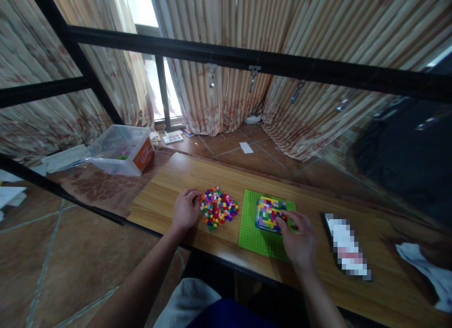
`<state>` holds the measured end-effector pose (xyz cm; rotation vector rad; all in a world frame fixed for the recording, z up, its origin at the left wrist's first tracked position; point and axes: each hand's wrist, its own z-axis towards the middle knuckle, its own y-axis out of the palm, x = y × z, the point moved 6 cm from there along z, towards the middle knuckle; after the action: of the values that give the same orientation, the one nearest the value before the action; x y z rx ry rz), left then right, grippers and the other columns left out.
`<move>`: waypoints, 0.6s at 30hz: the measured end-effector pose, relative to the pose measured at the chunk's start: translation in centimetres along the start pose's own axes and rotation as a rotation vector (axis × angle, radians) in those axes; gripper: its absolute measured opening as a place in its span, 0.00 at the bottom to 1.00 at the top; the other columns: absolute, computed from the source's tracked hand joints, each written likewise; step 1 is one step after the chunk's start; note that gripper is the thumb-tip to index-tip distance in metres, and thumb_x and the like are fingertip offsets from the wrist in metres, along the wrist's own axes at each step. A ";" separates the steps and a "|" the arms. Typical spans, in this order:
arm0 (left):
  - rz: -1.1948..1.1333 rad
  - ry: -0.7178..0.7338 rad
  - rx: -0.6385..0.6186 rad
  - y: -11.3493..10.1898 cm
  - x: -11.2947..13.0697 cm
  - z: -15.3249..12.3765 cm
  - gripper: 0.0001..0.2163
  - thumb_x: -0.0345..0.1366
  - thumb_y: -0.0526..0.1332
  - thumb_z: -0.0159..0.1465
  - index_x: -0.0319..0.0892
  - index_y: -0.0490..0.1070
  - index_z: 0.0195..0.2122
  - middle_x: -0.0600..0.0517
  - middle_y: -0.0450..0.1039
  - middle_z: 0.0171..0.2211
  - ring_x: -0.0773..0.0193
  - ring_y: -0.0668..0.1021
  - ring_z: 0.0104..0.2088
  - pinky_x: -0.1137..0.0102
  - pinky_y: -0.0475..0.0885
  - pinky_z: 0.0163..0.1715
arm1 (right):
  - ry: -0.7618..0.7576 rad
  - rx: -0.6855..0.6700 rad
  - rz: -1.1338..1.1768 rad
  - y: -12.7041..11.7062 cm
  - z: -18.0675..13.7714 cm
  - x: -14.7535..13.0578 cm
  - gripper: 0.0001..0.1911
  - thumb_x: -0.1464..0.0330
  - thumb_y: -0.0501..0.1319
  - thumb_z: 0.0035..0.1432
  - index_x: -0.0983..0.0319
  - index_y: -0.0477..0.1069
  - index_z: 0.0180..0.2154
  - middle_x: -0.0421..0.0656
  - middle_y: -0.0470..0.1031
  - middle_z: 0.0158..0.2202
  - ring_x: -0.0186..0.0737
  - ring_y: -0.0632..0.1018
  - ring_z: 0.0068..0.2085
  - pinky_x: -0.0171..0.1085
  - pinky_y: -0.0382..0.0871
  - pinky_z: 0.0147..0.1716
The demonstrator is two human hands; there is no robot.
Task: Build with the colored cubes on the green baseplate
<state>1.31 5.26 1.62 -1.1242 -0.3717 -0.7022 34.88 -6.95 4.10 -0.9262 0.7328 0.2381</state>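
A pile of small coloured bricks lies on the wooden table. My left hand rests curled at the pile's left edge, its fingertips touching the bricks. A green baseplate lies to the right of the pile, carrying a low block of multicoloured bricks. My right hand sits at the block's right front corner, fingers pinched together against the bricks. What the fingers hold, if anything, is hidden.
A dark flat object with a blurred screen lies right of the baseplate. A clear plastic box stands on a brown surface at back left. Black frame bars cross overhead. Curtains hang behind. White cloth lies far right.
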 end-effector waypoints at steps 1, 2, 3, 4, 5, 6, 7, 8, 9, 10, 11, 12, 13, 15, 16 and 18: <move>-0.003 0.002 0.000 0.0 0.0 0.0 0.11 0.31 0.54 0.64 0.43 0.77 0.36 0.46 0.77 0.39 0.57 0.78 0.42 0.62 0.74 0.46 | 0.014 0.010 0.017 -0.2 -0.1 0.1 0.21 0.51 0.59 0.57 0.60 0.78 0.41 0.49 0.74 0.45 0.47 0.74 0.47 0.46 0.68 0.46; -0.004 0.004 0.000 0.1 -0.1 0.0 0.11 0.32 0.54 0.64 0.43 0.77 0.35 0.46 0.77 0.39 0.57 0.78 0.42 0.62 0.74 0.46 | 0.033 0.019 0.036 -0.3 -0.1 0.2 0.22 0.51 0.59 0.57 0.61 0.78 0.41 0.49 0.74 0.46 0.47 0.74 0.47 0.46 0.69 0.45; -0.004 0.006 0.000 0.1 -0.1 0.0 0.11 0.32 0.55 0.64 0.43 0.77 0.35 0.46 0.77 0.39 0.57 0.78 0.42 0.62 0.74 0.46 | 0.056 0.028 0.052 -0.3 -0.1 0.3 0.23 0.51 0.59 0.58 0.61 0.77 0.42 0.50 0.75 0.46 0.47 0.75 0.46 0.46 0.69 0.44; -0.002 0.006 0.000 0.1 -0.1 0.0 0.11 0.32 0.55 0.64 0.43 0.77 0.35 0.46 0.77 0.39 0.57 0.78 0.42 0.62 0.74 0.46 | 0.085 0.036 0.063 -0.3 -0.1 0.4 0.24 0.50 0.58 0.58 0.62 0.77 0.43 0.51 0.75 0.45 0.47 0.75 0.45 0.45 0.70 0.43; 0.002 0.005 0.000 0.1 -0.1 0.0 0.11 0.32 0.55 0.64 0.43 0.77 0.35 0.47 0.77 0.39 0.58 0.78 0.42 0.62 0.74 0.46 | 0.117 0.044 0.068 -0.3 -0.1 0.5 0.25 0.50 0.57 0.58 0.62 0.76 0.44 0.51 0.75 0.45 0.47 0.75 0.44 0.46 0.69 0.43; 0.005 0.003 0.000 0.1 -0.1 0.0 0.11 0.32 0.55 0.64 0.43 0.77 0.35 0.47 0.77 0.39 0.58 0.78 0.41 0.62 0.74 0.46 | 0.150 0.048 0.073 -0.1 0.0 0.6 0.26 0.50 0.57 0.58 0.63 0.75 0.46 0.52 0.75 0.46 0.47 0.75 0.44 0.46 0.69 0.43; 0.008 0.001 0.000 0.1 -0.1 0.0 0.11 0.32 0.55 0.64 0.43 0.77 0.35 0.47 0.77 0.39 0.58 0.78 0.41 0.63 0.74 0.46 | 0.180 0.050 0.079 0.1 0.1 0.8 0.27 0.49 0.57 0.58 0.63 0.74 0.48 0.52 0.75 0.46 0.47 0.75 0.43 0.46 0.69 0.43; 0.009 -0.001 0.000 0.1 -0.1 0.0 0.11 0.32 0.54 0.64 0.44 0.77 0.36 0.47 0.77 0.39 0.58 0.78 0.41 0.63 0.74 0.46 | 0.207 0.052 0.088 0.3 0.2 0.9 0.28 0.49 0.57 0.58 0.64 0.73 0.49 0.53 0.75 0.46 0.47 0.76 0.43 0.46 0.69 0.43; 0.011 0.000 0.000 0.1 -0.1 0.0 0.11 0.32 0.54 0.64 0.44 0.77 0.36 0.47 0.77 0.39 0.58 0.78 0.41 0.63 0.74 0.45 | 0.228 0.054 0.101 0.6 0.3 1.1 0.30 0.49 0.57 0.57 0.64 0.72 0.51 0.53 0.75 0.46 0.47 0.76 0.42 0.46 0.69 0.43; 0.013 0.002 -0.001 0.1 -0.1 0.0 0.11 0.32 0.54 0.64 0.44 0.77 0.36 0.48 0.77 0.39 0.58 0.78 0.42 0.63 0.74 0.46 | 0.240 0.054 0.115 0.9 0.3 1.2 0.31 0.49 0.58 0.56 0.65 0.71 0.52 0.53 0.76 0.46 0.47 0.76 0.42 0.46 0.69 0.43; 0.014 0.005 -0.001 0.1 -0.1 0.0 0.11 0.32 0.54 0.64 0.44 0.77 0.35 0.48 0.77 0.39 0.58 0.78 0.42 0.63 0.74 0.46 | 0.246 0.055 0.129 1.1 0.4 1.3 0.32 0.49 0.59 0.55 0.65 0.70 0.53 0.53 0.76 0.46 0.47 0.76 0.42 0.46 0.69 0.42; 0.015 0.009 -0.002 0.1 -0.1 0.0 0.11 0.32 0.54 0.64 0.44 0.77 0.35 0.48 0.77 0.39 0.58 0.78 0.42 0.63 0.74 0.46 | 0.248 0.055 0.144 1.3 0.4 1.4 0.32 0.49 0.59 0.55 0.65 0.70 0.53 0.53 0.76 0.45 0.47 0.76 0.41 0.45 0.69 0.42; 0.015 0.009 -0.001 0.1 -0.1 -0.1 0.11 0.32 0.55 0.64 0.44 0.77 0.35 0.48 0.77 0.39 0.58 0.78 0.42 0.63 0.74 0.46 | 0.246 0.056 0.156 1.5 0.4 1.4 0.32 0.49 0.59 0.55 0.65 0.70 0.53 0.53 0.77 0.44 0.47 0.76 0.41 0.45 0.69 0.42; 0.012 0.005 -0.001 0.1 -0.1 -0.1 0.11 0.31 0.55 0.64 0.44 0.77 0.35 0.48 0.77 0.39 0.58 0.78 0.42 0.63 0.74 0.46 | 0.241 0.054 0.166 1.7 0.2 1.4 0.32 0.49 0.58 0.56 0.66 0.70 0.53 0.53 0.77 0.43 0.47 0.76 0.40 0.45 0.69 0.42; 0.010 0.001 0.000 0.1 -0.1 -0.1 0.11 0.31 0.55 0.64 0.44 0.77 0.35 0.47 0.77 0.39 0.58 0.78 0.42 0.63 0.74 0.46 | 0.242 0.054 0.165 1.8 0.2 1.3 0.31 0.49 0.58 0.56 0.66 0.71 0.52 0.53 0.77 0.43 0.47 0.76 0.40 0.45 0.69 0.42; 0.006 -0.005 -0.001 0.1 -0.1 -0.1 0.11 0.31 0.55 0.64 0.43 0.77 0.36 0.47 0.77 0.39 0.58 0.78 0.42 0.63 0.74 0.46 | 0.239 0.056 0.166 1.8 0.0 1.1 0.31 0.50 0.57 0.57 0.66 0.71 0.52 0.53 0.77 0.42 0.46 0.76 0.39 0.45 0.69 0.41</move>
<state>1.30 5.20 1.45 -1.1275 -0.3727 -0.6945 34.84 -5.98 2.20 -0.8497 1.0348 0.2538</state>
